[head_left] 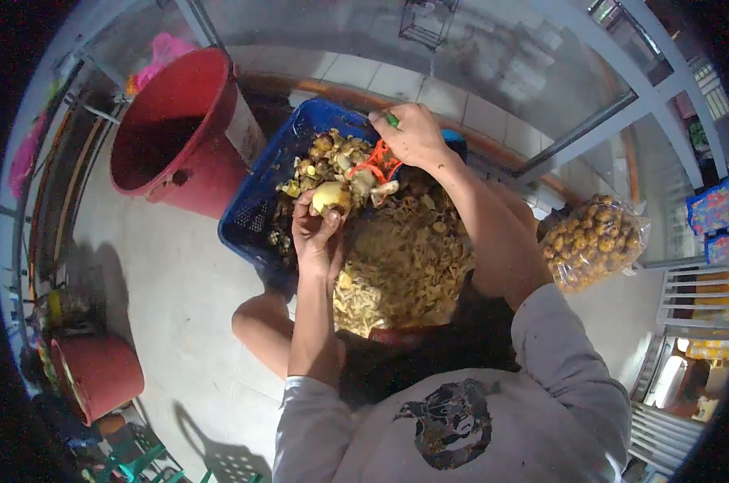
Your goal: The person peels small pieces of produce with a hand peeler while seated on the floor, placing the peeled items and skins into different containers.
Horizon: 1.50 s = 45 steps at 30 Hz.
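Note:
A pale yellow, mostly peeled tuber (330, 197) with a brownish end rests in the fingers of my left hand (316, 233). Just to its right and above, my right hand (419, 138) is closed around an orange peeler (383, 153), and a bit of green shows between the fingers. Both hands are over a blue plastic crate (249, 179) that holds several pale and brown tuber pieces (322, 147). A broad heap of pale peelings (404, 258) lies below my hands, between my legs. Whether the peeler touches the tuber I cannot tell.
A large red bucket (207, 181) stands left of the crate, a smaller red bucket (111, 374) at the lower left. To the right is a clear bag (594, 241) of small round brown items. Glass panels in metal frames (658, 101) border the far side and right.

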Motion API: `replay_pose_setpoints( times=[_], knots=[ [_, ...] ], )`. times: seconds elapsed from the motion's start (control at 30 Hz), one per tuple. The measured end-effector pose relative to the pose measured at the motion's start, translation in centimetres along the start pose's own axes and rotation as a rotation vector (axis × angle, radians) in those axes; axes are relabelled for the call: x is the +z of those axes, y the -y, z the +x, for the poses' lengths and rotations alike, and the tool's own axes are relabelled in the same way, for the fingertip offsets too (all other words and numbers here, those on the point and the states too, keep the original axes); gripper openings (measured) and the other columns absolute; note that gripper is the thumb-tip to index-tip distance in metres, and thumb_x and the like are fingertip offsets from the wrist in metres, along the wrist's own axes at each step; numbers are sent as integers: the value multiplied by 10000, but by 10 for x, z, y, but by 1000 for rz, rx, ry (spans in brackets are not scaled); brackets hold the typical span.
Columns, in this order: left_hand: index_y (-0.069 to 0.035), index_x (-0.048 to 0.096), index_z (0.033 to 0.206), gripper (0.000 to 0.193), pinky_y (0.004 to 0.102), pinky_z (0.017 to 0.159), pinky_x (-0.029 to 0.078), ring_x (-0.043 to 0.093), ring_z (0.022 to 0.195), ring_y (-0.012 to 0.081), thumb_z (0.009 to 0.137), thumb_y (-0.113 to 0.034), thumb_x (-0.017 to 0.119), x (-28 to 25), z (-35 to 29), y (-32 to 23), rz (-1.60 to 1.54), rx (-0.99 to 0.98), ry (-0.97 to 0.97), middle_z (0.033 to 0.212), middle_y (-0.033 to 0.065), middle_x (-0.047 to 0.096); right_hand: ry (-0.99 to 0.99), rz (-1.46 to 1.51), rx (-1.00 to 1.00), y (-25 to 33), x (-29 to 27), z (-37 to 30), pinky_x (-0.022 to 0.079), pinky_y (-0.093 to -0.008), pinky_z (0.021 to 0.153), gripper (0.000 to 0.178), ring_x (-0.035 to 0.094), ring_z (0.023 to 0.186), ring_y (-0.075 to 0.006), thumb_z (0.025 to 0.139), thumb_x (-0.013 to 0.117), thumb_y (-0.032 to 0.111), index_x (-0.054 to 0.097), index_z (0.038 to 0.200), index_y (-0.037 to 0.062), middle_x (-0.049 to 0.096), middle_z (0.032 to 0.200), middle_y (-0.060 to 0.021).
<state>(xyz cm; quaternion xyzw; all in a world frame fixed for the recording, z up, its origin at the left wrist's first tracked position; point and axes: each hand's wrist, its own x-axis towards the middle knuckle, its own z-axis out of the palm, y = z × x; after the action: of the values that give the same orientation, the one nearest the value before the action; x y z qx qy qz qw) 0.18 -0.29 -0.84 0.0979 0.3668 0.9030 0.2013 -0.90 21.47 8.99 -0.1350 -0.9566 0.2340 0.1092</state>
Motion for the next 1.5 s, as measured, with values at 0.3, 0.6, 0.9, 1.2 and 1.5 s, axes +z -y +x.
replay_pose_setpoints(
  times=[0.3,0.6,0.9,1.2,1.5],
  knots=[
    [-21,488,1241,565,360,941,475,581,1039,204,738,45,737,-1,2,-5,21,-22,-34,1142,84,591,-74,174,93,-9,19,-1,455,-471,629,402,594,655,-411,854,601,378,630,677,19,582,611,-216],
    [-1,507,1199,536,347,927,474,576,1042,201,720,70,736,-4,5,-12,177,130,-89,1134,95,584,156,-96,-86,5,27,-25,511,-474,698,298,637,707,-384,802,612,351,688,783,63,643,699,-198],
    [10,502,1213,553,339,973,440,579,1054,209,709,59,724,-2,2,-20,174,182,-21,1132,94,596,265,-169,-257,25,47,-48,507,-473,649,321,627,676,-390,752,641,328,659,730,8,619,696,-235],
    [-17,509,1214,587,327,937,459,581,1037,190,690,50,765,-10,6,-22,56,146,-20,1143,79,589,275,-71,-406,11,54,-46,524,-487,699,361,637,696,-419,777,588,337,657,760,-17,610,670,-246],
    [7,509,1205,557,331,896,497,595,1008,199,702,96,729,6,-1,-30,325,75,24,1121,103,598,-25,187,91,-1,13,-17,509,-475,704,324,635,719,-415,766,627,333,671,736,13,630,695,-233]
  ],
)
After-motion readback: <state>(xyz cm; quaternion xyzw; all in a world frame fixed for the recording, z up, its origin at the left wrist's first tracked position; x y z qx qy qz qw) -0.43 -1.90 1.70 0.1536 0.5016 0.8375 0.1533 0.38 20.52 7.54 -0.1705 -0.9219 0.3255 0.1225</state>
